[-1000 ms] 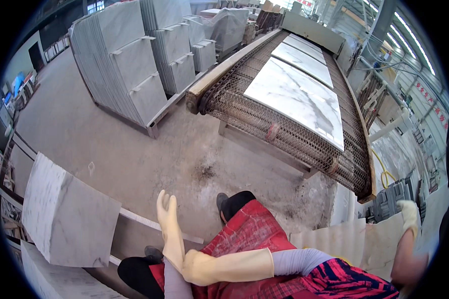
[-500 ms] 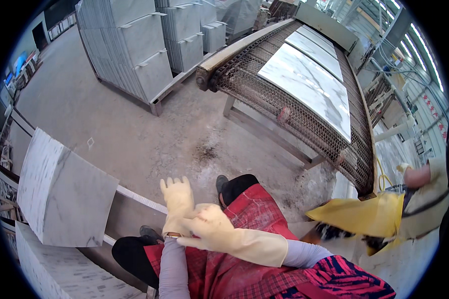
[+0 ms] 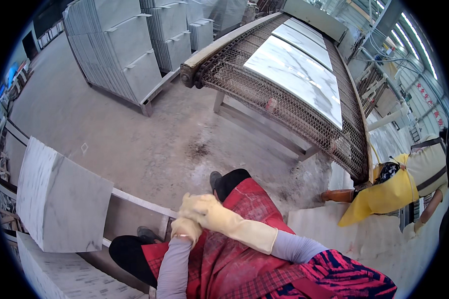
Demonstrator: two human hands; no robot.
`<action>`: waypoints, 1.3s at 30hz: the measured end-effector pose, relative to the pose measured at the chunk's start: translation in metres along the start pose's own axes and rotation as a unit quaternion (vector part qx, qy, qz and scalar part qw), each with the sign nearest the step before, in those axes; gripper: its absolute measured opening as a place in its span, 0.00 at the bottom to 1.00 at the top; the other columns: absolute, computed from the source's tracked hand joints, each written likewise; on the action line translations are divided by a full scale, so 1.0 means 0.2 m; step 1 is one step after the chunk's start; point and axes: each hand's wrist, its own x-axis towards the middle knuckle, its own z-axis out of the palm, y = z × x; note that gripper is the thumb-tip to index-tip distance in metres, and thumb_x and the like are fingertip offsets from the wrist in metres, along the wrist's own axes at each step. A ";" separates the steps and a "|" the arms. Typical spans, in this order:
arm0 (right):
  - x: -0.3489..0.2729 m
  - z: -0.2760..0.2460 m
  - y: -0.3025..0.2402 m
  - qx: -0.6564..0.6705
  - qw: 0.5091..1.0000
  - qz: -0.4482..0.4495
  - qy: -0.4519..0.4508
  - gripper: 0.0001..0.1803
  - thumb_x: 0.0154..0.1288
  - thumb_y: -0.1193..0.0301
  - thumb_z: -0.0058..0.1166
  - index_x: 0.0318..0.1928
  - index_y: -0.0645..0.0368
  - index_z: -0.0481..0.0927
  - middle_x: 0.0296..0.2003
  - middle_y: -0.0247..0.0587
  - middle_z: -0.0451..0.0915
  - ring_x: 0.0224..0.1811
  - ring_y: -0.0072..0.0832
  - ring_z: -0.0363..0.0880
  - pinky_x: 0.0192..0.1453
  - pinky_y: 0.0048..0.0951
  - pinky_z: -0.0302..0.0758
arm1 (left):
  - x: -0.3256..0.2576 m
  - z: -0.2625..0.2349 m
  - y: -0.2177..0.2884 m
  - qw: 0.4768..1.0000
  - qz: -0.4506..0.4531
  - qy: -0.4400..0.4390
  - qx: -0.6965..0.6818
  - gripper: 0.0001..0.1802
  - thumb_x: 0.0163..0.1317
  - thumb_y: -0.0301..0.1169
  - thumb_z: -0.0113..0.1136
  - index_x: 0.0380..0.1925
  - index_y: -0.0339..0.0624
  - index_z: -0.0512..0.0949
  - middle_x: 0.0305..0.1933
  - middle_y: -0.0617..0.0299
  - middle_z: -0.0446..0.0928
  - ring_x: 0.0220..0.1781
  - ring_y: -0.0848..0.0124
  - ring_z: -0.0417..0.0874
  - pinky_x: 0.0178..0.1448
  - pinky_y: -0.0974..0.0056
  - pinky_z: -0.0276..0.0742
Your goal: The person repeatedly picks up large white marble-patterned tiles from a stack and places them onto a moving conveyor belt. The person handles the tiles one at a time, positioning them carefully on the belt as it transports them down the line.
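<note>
Both my hands wear long cream rubber gloves and meet above my red apron [image 3: 234, 234]. My left hand [image 3: 186, 228] points up, with its fingers hidden behind the right glove. Across it lies my right hand [image 3: 198, 205], its fingers bent round the left glove's finger end. The left glove's cuff ends near the wrist, at a grey sleeve. The right glove's long cuff reaches up the forearm.
A conveyor [image 3: 224, 74] carries marbled white slabs [image 3: 297, 79]. Stone slabs stand on a frame at left [image 3: 77, 199]; other stacks [image 3: 129, 50] stand on pallets farther off. At right, a person in a yellow apron [image 3: 384, 199] bends near a pale sheet-like surface [image 3: 309, 231].
My right hand has moved from the left wrist up over the left fingers, which were spread and visible before. The left hand sits lower. The person at right has shifted and bent over.
</note>
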 end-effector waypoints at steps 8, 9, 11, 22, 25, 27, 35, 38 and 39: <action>0.04 -0.17 -0.10 -0.027 0.995 0.096 0.030 0.13 0.66 0.65 0.54 0.49 0.52 0.82 0.47 0.40 0.82 0.52 0.38 0.77 0.61 0.39 0.68 | 0.23 -0.32 -0.01 0.904 -0.111 -0.413 0.024 0.13 0.59 0.38 0.55 0.38 0.52 0.86 0.44 0.54 0.84 0.53 0.59 0.82 0.64 0.53 0.68; 0.04 -0.16 -0.11 -0.040 0.996 0.070 0.039 0.14 0.66 0.65 0.54 0.50 0.52 0.81 0.47 0.41 0.82 0.53 0.38 0.77 0.61 0.39 0.68 | 0.24 -0.28 -0.01 0.903 -0.097 -0.417 0.020 0.13 0.59 0.38 0.55 0.38 0.52 0.86 0.44 0.54 0.84 0.53 0.58 0.82 0.64 0.53 0.68; 0.08 -0.10 -0.19 -0.006 1.000 -0.024 -0.002 0.16 0.63 0.65 0.56 0.51 0.54 0.80 0.48 0.42 0.81 0.55 0.40 0.76 0.61 0.39 0.69 | 0.18 -0.27 -0.02 0.909 -0.108 -0.403 0.008 0.13 0.59 0.39 0.55 0.39 0.52 0.85 0.44 0.54 0.84 0.52 0.58 0.82 0.63 0.53 0.69; -0.02 0.26 -0.18 -0.132 0.967 -0.053 -0.212 0.11 0.49 0.61 0.61 0.29 0.53 0.80 0.26 0.41 0.79 0.34 0.41 0.79 0.39 0.41 0.75 | 0.09 -0.11 0.02 0.936 -0.085 -0.325 -0.109 0.16 0.58 0.41 0.56 0.43 0.51 0.84 0.44 0.52 0.83 0.51 0.54 0.81 0.61 0.53 0.71; -0.05 0.33 -0.13 -0.104 0.961 -0.042 -0.251 0.11 0.50 0.60 0.60 0.29 0.54 0.80 0.26 0.41 0.79 0.34 0.41 0.79 0.39 0.41 0.75 | 0.15 -0.08 0.06 0.930 -0.080 -0.335 -0.128 0.17 0.58 0.42 0.56 0.45 0.51 0.83 0.44 0.51 0.83 0.51 0.53 0.81 0.60 0.52 0.72; -0.04 0.32 -0.15 -0.076 0.960 -0.041 -0.268 0.11 0.51 0.60 0.60 0.29 0.54 0.80 0.26 0.41 0.79 0.34 0.40 0.79 0.40 0.41 0.75 | 0.14 -0.09 0.02 0.931 -0.065 -0.339 -0.121 0.19 0.58 0.43 0.56 0.47 0.51 0.82 0.44 0.50 0.83 0.50 0.51 0.81 0.59 0.52 0.73; -0.02 0.22 -0.12 -0.012 0.967 0.005 -0.255 0.12 0.54 0.60 0.58 0.30 0.55 0.80 0.26 0.41 0.79 0.34 0.40 0.79 0.40 0.40 0.75 | 0.29 -0.07 0.09 0.963 -0.031 -0.221 -0.152 0.20 0.56 0.41 0.59 0.47 0.45 0.81 0.41 0.44 0.82 0.48 0.47 0.81 0.57 0.49 0.72; -0.01 0.20 -0.11 0.004 0.966 0.005 -0.259 0.12 0.55 0.59 0.57 0.30 0.55 0.80 0.26 0.41 0.80 0.34 0.39 0.80 0.40 0.39 0.75 | 0.39 -0.07 0.13 0.983 0.019 -0.126 -0.134 0.22 0.56 0.38 0.60 0.50 0.41 0.79 0.45 0.44 0.80 0.51 0.48 0.79 0.60 0.49 0.69; -0.01 0.20 -0.12 0.008 0.965 0.003 -0.261 0.13 0.55 0.59 0.57 0.30 0.55 0.81 0.26 0.41 0.80 0.34 0.39 0.80 0.40 0.39 0.75 | 0.41 -0.10 0.15 0.990 0.035 -0.075 -0.117 0.23 0.56 0.36 0.60 0.53 0.41 0.77 0.50 0.45 0.78 0.54 0.50 0.77 0.63 0.51 0.68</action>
